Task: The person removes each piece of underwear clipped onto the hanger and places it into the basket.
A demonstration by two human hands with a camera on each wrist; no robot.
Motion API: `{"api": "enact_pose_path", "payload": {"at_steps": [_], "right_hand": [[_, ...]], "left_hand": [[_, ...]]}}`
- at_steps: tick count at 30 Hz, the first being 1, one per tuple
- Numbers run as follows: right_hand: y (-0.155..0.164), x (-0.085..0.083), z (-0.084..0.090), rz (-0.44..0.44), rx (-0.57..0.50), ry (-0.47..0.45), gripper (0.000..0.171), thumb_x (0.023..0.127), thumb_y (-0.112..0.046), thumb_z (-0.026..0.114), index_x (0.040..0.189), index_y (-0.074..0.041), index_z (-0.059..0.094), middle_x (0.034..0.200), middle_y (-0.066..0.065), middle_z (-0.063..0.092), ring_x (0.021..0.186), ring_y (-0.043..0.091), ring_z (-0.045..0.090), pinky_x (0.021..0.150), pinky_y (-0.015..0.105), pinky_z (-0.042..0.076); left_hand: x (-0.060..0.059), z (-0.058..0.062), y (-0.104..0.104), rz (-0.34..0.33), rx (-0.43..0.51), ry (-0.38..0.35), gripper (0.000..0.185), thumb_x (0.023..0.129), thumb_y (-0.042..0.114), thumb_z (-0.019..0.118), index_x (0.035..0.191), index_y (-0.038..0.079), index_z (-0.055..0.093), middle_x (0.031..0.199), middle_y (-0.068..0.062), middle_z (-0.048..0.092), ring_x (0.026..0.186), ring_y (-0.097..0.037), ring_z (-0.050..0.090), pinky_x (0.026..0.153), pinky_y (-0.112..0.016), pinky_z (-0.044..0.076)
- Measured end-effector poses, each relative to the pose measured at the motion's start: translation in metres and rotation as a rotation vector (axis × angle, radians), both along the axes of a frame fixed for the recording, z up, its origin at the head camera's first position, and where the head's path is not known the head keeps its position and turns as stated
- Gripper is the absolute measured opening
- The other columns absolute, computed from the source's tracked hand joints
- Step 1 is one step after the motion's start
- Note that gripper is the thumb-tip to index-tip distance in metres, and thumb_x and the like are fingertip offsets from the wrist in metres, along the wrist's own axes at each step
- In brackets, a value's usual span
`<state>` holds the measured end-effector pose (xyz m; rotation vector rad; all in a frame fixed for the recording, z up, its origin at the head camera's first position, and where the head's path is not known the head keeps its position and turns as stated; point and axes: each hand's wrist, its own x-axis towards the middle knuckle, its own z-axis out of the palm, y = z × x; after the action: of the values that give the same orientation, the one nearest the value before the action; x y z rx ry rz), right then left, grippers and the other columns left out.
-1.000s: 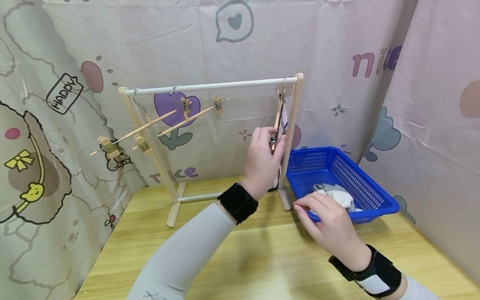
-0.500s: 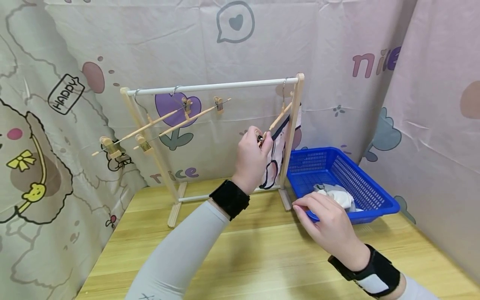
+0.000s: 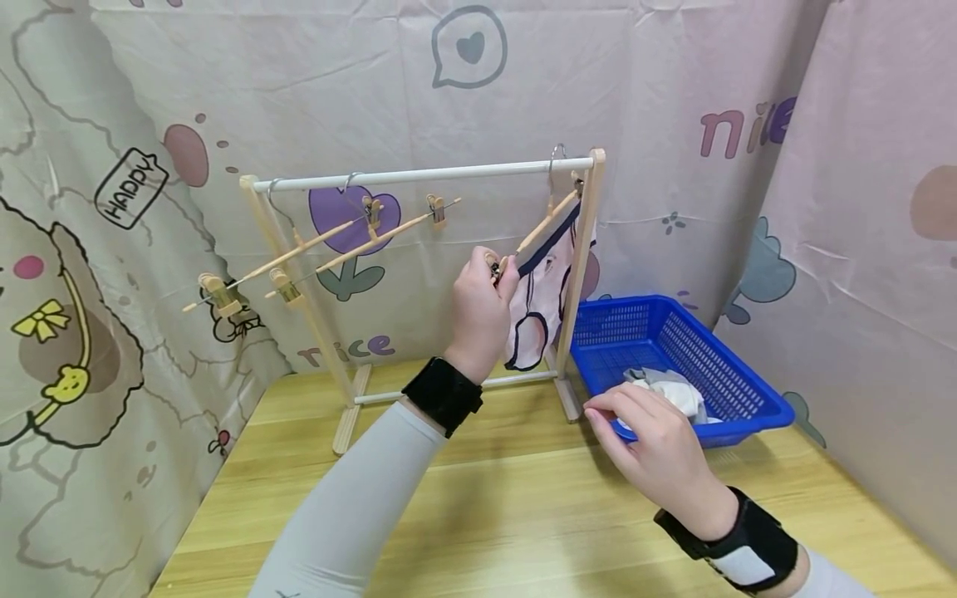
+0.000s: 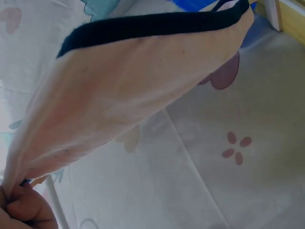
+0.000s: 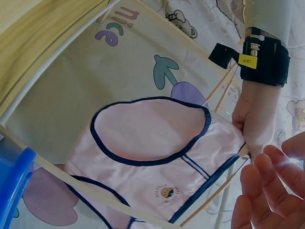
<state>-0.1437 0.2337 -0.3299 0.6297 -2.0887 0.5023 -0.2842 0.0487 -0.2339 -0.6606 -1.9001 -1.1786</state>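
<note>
Since a second ago, we see that the left hand has drawn leftward from beside the right post, swinging the hanger round with it. The hanger was nearly edge-on to us; now its bar slants across our view and the pink garment shows its face and dark trim. The hook has shifted left along the rail; its curl shows above the rail, and we cannot tell whether it bears on it. The garment hangs below the hanger, its far part behind the post. To us this suggests the hanging is largely done and only its placing is being adjusted.

The left grip is clamped on the hanger's near end, about a clip. The right hand has stayed beside the basket, its grip relaxed and holding nothing.

As for writing, we read "nice" on the curtain, twice, and "HAPPY" in a bubble at left. The garment carries a small round print, its lettering too tiny for us to read. A yellow tag on the left wristband also bears letters we cannot make out surely.
</note>
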Motion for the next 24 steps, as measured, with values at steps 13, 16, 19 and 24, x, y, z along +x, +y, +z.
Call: {"api": "enact_pose_path", "payload": {"at_steps": [13,16,19,24], "right_hand": [[-0.003,-0.001,0.000,0.028,-0.007,0.029,0.044,0.109,-0.041,0.046,0.093,-0.010,0.073,0.087,-0.002,0.071,0.078,0.015,0.065,0.077,0.021,0.051],[-0.003,-0.001,0.000,0.027,-0.006,0.023,0.044,0.109,-0.041,0.047,0.093,-0.010,0.073,0.087,-0.002,0.070,0.078,0.015,0.065,0.077,0.022,0.051],[-0.004,0.001,0.001,0.023,-0.006,0.007,0.044,0.109,-0.042,0.047,0.093,-0.010,0.073,0.088,-0.002,0.071,0.079,0.015,0.065,0.078,0.022,0.051],[-0.005,0.001,0.001,0.018,-0.001,-0.004,0.045,0.109,-0.043,0.047,0.093,-0.009,0.073,0.089,-0.001,0.071,0.080,0.016,0.065,0.078,0.023,0.050]], "left_hand": [[0.005,0.006,-0.023,-0.010,0.084,0.007,0.021,0.105,0.015,0.058,0.097,-0.004,0.055,0.080,-0.014,0.055,0.072,-0.025,0.053,0.061,-0.029,0.043],[0.008,0.004,-0.028,-0.013,0.094,-0.001,0.020,0.105,0.015,0.058,0.096,-0.003,0.055,0.079,-0.012,0.052,0.071,-0.025,0.052,0.060,-0.028,0.041],[0.011,0.002,-0.034,-0.020,0.107,-0.010,0.020,0.105,0.014,0.057,0.096,-0.003,0.054,0.078,-0.011,0.050,0.070,-0.024,0.050,0.059,-0.027,0.039],[0.016,-0.005,-0.041,-0.020,0.131,-0.013,0.020,0.104,0.013,0.056,0.093,-0.003,0.053,0.076,-0.009,0.047,0.069,-0.024,0.048,0.059,-0.027,0.038]]}}
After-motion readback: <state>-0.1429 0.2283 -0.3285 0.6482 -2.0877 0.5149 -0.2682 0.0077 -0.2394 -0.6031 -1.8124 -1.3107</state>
